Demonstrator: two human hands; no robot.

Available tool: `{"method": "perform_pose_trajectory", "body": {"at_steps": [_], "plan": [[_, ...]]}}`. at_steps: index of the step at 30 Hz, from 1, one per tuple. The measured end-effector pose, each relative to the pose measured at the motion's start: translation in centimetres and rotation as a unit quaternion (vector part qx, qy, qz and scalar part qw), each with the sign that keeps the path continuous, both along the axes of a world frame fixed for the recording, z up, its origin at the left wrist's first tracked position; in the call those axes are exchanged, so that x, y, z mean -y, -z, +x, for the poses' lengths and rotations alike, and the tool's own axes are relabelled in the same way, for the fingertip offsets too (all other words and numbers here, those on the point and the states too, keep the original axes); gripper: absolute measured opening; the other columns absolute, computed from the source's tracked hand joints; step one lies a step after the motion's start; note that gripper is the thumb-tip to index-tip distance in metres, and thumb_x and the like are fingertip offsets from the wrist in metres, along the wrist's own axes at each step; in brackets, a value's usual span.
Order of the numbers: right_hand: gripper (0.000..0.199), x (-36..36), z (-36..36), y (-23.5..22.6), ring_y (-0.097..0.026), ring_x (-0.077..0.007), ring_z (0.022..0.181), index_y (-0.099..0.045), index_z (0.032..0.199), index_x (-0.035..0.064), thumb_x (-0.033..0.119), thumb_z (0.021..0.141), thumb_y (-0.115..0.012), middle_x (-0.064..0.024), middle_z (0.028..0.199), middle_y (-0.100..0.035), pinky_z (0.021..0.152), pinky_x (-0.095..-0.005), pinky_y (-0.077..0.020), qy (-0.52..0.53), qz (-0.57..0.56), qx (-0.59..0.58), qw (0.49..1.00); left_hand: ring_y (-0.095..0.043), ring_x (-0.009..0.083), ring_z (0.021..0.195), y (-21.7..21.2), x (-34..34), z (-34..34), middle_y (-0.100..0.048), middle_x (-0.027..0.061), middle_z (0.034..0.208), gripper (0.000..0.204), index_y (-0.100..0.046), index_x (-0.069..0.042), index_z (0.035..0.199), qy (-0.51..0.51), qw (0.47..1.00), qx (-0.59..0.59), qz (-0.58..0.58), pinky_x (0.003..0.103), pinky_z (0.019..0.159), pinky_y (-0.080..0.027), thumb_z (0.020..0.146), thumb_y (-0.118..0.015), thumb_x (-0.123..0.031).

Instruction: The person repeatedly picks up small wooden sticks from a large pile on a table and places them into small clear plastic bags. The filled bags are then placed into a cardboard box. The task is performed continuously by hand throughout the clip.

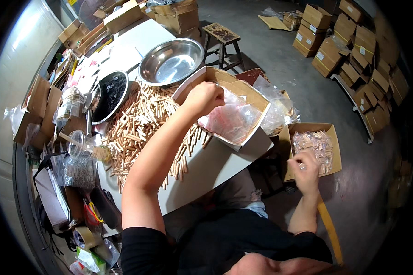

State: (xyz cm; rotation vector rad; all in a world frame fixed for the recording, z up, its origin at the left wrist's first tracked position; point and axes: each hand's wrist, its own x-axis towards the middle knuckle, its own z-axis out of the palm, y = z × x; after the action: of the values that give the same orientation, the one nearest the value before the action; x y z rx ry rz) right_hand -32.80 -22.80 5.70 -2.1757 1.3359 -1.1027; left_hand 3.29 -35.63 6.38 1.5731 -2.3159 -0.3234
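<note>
Head view, near to far: my right hand (304,168) hangs off the bench (215,169) over the floor carton of filled packets (314,147), fingers pinched on something small; can't tell what. My left hand (205,97) is curled shut at the rim of the open box of clear bags (229,112), apparently gripping one. Loose wooden dowels (142,126) are heaped just beside that box, with a steel bowl (171,62) beyond. Risk as I judge it: my forearm crosses the heap, so a sweep could roll dowels off the edge. Left fingertips are hidden; bag contents are unreadable through glare.
</note>
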Motion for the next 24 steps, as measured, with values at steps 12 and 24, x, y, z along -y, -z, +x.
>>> {"method": "perform_pose_trajectory", "body": {"at_steps": [12,24], "plan": [[0.035,0.5,18.8,5.3,-0.055,-0.0402,0.114,-0.052,0.124,-0.0061,0.002,0.09,-0.046,-0.0231,0.113,-0.058,0.092,-0.0411,-0.0512,-0.249,-0.069,-0.229,0.939,-0.064,0.0092,0.077,-1.4,-8.9,3.1,-0.07,0.0053,0.083,0.015,-0.07,0.004,0.102,-0.111,0.918,-0.38,-0.003,0.023,0.07,-0.052,0.092,-0.067,-0.006],[0.021,0.8,20.2,4.5,-0.061,-0.0285,0.1,-0.063,0.101,0.0005,0.002,0.081,-0.059,-0.012,0.105,-0.061,0.081,-0.0356,-0.0536,-0.324,-0.141,-0.213,0.911,-0.062,0.0133,0.091,5.0,-31.0,4.1,-0.067,0.0101,0.106,0.011,-0.071,0.005,0.095,-0.178,0.644,-0.743,0.043,0.027,0.079,-0.05,0.09,-0.067,-0.004]]}}
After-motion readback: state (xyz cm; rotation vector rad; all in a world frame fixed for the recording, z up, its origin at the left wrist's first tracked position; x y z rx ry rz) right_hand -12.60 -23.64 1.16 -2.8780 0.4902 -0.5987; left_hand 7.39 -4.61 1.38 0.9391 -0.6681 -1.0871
